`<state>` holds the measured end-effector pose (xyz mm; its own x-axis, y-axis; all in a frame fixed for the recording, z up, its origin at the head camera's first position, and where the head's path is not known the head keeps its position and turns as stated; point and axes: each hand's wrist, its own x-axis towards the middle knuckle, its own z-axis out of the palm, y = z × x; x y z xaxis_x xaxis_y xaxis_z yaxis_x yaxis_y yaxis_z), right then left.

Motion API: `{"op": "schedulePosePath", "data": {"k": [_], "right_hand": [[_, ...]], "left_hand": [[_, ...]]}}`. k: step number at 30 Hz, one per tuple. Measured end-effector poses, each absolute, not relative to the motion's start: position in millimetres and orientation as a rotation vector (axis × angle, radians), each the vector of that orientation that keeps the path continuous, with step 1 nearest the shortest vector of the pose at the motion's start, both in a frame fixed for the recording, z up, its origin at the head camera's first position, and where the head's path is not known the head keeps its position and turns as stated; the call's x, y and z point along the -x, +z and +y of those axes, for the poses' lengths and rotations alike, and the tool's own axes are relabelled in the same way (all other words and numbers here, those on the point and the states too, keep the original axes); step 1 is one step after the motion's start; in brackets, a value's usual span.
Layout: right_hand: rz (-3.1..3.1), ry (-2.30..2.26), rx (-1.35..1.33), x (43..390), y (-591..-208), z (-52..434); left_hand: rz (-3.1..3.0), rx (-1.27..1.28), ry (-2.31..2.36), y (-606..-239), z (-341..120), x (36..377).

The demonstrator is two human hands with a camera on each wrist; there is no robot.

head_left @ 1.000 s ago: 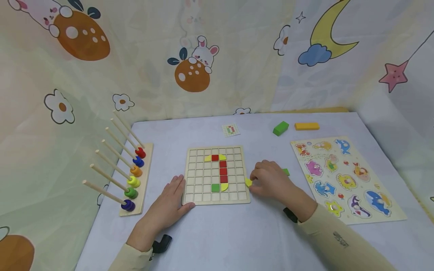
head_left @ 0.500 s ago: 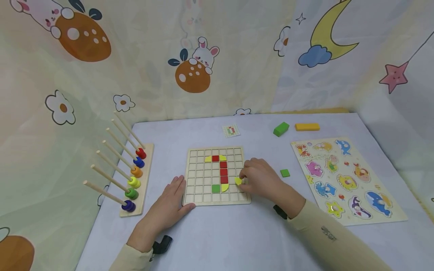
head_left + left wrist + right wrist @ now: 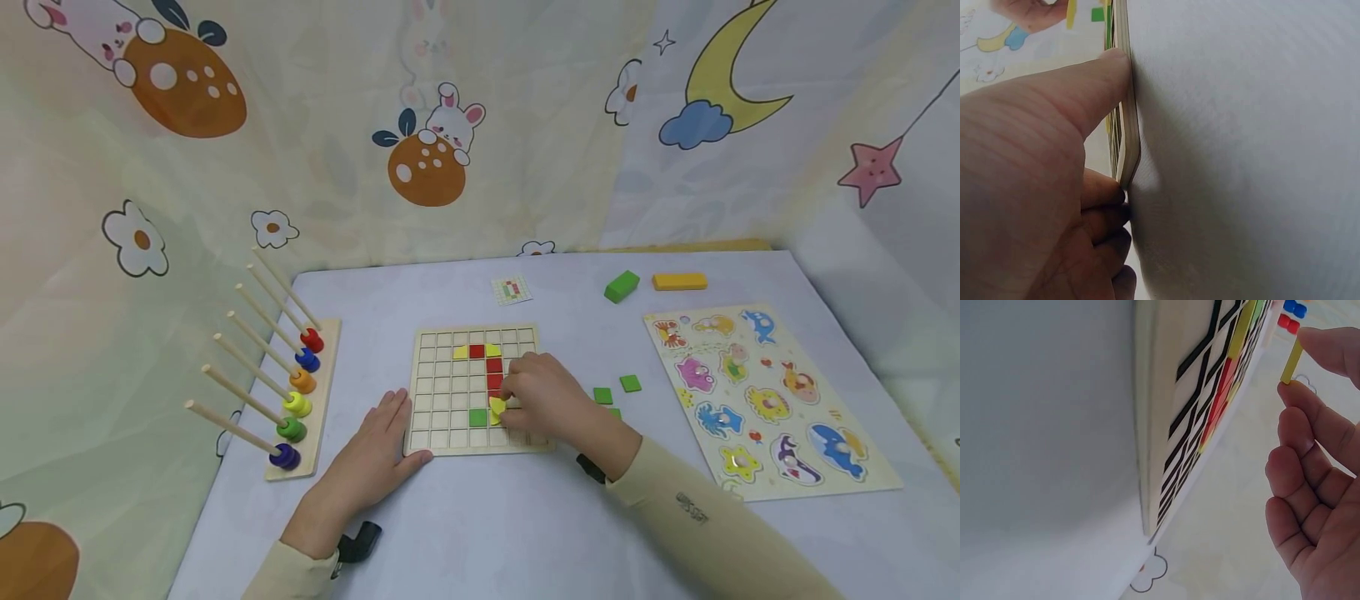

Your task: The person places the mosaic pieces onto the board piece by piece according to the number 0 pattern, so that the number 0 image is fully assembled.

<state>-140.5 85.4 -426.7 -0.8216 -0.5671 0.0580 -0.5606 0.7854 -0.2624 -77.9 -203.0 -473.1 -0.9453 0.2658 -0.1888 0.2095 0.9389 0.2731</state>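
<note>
A square wooden grid board (image 3: 442,392) lies flat at the middle of the table, with red, yellow and green tiles set in some cells. My left hand (image 3: 369,450) rests at its lower left corner, fingers fairly straight along the left edge and thumb against the front edge. Between thumb and index finger my right hand (image 3: 543,400) pinches a thin yellow tile (image 3: 1292,362) with one curved side. The right wrist view shows that tile raised off the board. In the head view it overlaps the yellow tile in the grid, near the green tile (image 3: 477,418).
Loose green tiles (image 3: 631,382) lie right of the board, partly behind the right arm. A peg stand (image 3: 322,400) with coloured beads is at left, a sea-animal puzzle board (image 3: 705,333) at right. Behind are a pattern card (image 3: 512,289), a green block (image 3: 622,286) and an orange block (image 3: 679,282).
My right hand has moved left from the board's right edge over the grid, carrying the yellow tile. More green tiles behind it have come into view. The left hand stays put.
</note>
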Motion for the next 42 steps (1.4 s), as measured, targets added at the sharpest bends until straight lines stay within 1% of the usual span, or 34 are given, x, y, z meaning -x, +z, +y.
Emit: {"op": "schedulePosePath", "data": {"k": [5,17,42], "right_hand": [[2.938,-0.395,0.988,141,-427,70],[2.864,-0.390,1.007,141,-435,42],[2.826,-0.314,0.991,147,-439,23]], "left_hand": [[2.870,-0.361,0.368,-474,-204,79],[2.863,-0.364,0.368,-473,-204,79],[2.864,-0.359,0.369,-474,-205,78]]}}
